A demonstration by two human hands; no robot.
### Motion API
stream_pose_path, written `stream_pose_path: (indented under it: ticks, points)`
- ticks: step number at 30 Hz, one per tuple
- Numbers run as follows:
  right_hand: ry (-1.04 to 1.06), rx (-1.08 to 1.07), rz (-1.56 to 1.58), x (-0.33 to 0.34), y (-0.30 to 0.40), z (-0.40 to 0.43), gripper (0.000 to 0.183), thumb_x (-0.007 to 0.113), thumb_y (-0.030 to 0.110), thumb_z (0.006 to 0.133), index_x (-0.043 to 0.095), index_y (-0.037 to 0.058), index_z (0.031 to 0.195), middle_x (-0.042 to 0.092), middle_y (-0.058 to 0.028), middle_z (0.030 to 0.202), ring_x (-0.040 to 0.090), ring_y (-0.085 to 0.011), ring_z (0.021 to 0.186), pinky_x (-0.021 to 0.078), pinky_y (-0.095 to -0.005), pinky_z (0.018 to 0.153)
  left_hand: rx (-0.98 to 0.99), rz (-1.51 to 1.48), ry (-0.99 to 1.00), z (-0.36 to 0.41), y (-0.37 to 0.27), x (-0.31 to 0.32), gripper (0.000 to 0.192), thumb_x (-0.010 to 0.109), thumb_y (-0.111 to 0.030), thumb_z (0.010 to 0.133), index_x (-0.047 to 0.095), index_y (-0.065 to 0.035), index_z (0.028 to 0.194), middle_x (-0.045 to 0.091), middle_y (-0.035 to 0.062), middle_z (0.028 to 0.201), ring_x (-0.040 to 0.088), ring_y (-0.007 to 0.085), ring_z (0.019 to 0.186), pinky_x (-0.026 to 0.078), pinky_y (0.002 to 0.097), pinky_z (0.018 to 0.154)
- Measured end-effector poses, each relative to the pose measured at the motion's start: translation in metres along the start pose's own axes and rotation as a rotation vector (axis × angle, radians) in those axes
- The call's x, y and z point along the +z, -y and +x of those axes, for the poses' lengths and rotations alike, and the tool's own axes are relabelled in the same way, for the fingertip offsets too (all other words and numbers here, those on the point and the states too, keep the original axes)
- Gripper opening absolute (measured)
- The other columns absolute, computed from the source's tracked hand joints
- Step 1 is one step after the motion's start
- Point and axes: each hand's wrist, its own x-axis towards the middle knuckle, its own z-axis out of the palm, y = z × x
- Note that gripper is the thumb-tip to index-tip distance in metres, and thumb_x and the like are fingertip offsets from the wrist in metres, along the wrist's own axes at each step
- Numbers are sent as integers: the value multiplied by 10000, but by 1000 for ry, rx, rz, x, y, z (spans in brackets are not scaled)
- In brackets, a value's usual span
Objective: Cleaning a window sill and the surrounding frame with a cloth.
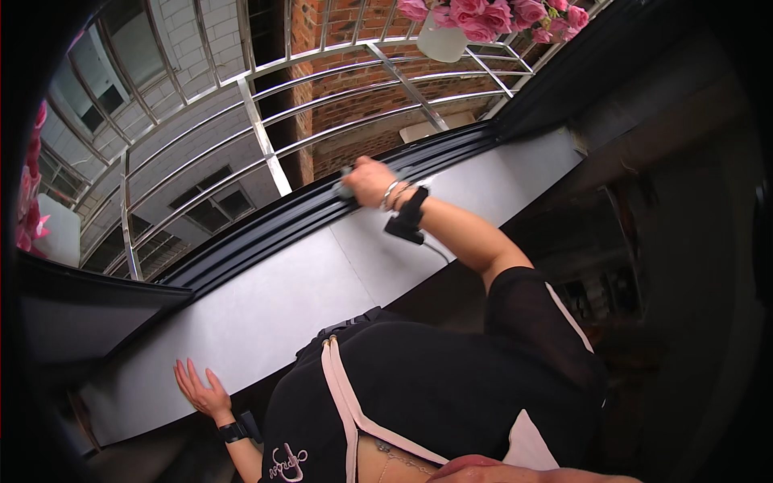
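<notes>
My right hand (371,183) is closed around a greyish-green cloth (343,186), pressed to the black metal window track (266,236). Much of the cloth is hidden under the hand, which looks slightly blurred. Below the track runs a light grey tiled window sill (272,308) with a thin seam across it. At the sill's near left edge, my left hand (202,388) rests flat with its fingers apart and holds nothing.
Beyond the track, a shiny metal railing (263,139) closes off the outside. Pink flowers stand in a white pot (442,41) at upper right and another white pot (59,232) at far left. A dark window frame (109,314) borders the left side.
</notes>
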Motion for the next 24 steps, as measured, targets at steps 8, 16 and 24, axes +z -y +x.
stream_pose_path:
  ticks: [8,16,24]
  points:
    - [-227,146,625,-15,-36,-27,313,532,-20,660,620,99,936,618,-133,837,603,-264,796,483,-326,726,-1,22,20,-3,2,1,413,505,-157,784,469,-16,1170,393,165,1278,336,353,1195,273,444,987]
    - [-265,855,147,-41,-205,-113,303,526,15,681,626,154,930,612,-151,897,575,-321,874,459,-377,766,-7,21,22,-2,2,0,418,502,-152,781,465,-20,1176,390,163,1282,329,350,1202,267,442,993]
    - [-116,1009,11,21,-217,-108,302,536,9,696,570,102,981,600,-179,889,567,-311,889,443,-396,811,-26,-6,37,-2,0,-1,415,500,-144,782,462,-14,1175,389,167,1281,333,352,1196,266,445,990]
